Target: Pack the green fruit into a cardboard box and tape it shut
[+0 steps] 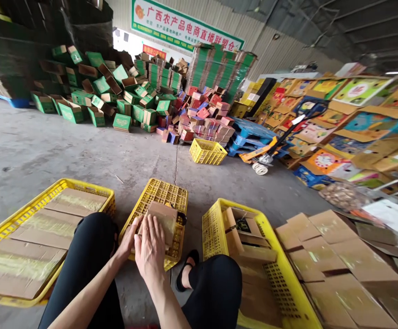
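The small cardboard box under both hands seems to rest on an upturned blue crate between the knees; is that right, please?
Not quite: the crate is yellow, not blue, as the head view shows. The left hand and right hand do press on the small cardboard box, resting on that upturned crate between the knees.

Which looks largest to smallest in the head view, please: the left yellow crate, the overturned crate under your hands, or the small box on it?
1. Left yellow crate, nearer the camera, so partly flattered.
2. Overturned yellow crate.
3. Small cardboard box, pressed by left hand and right hand.
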### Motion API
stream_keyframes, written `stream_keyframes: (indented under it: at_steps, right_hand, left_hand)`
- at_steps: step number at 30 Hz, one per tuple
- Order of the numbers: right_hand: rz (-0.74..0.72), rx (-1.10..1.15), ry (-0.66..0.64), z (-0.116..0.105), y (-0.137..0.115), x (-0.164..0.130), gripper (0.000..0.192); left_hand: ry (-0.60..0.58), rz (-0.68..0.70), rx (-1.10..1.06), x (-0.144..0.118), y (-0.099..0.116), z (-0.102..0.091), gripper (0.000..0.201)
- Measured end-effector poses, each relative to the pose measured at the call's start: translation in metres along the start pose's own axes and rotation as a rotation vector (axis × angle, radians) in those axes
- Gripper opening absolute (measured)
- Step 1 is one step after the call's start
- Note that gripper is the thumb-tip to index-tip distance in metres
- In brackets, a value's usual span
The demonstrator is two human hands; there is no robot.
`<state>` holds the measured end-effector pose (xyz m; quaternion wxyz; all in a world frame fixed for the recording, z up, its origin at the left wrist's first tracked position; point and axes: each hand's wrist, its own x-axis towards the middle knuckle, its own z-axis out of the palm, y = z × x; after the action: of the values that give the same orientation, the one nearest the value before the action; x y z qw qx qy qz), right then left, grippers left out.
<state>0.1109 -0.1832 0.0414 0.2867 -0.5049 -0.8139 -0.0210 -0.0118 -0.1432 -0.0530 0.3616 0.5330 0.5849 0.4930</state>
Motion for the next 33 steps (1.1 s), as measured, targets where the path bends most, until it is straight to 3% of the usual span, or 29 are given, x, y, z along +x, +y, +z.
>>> stream_keyframes:
  at_steps: [4, 9, 14, 21, 33]
  right_hand:
    - [-0.064, 0.03, -0.004, 0.01, -0.008, 0.006, 0.064]
    - [-0.132, 0.064, 0.016, -0.002, 0.007, -0.006, 0.059]
    - [-0.13, 0.07, -0.005, -0.019, 0.021, -0.01, 0.056]
    - [-0.176, 0.053, -0.047, -0.028, 0.044, -0.015, 0.056]
    - [0.007, 0.192, 0.188, -0.023, 0.081, -0.044, 0.047]
  left_hand:
    - [0.018, 0.001, -0.217, -0.004, 0.029, -0.029, 0.069]
    - [-0.075, 0.281, 0.028, -0.027, 0.05, -0.039, 0.055]
    - [-0.147, 0.403, 0.23, -0.036, 0.05, -0.036, 0.054]
    - [-0.183, 0.517, 0.352, -0.029, 0.042, -0.048, 0.058]
    - [-0.2, 0.64, 0.307, -0.013, 0.056, -0.048, 0.037]
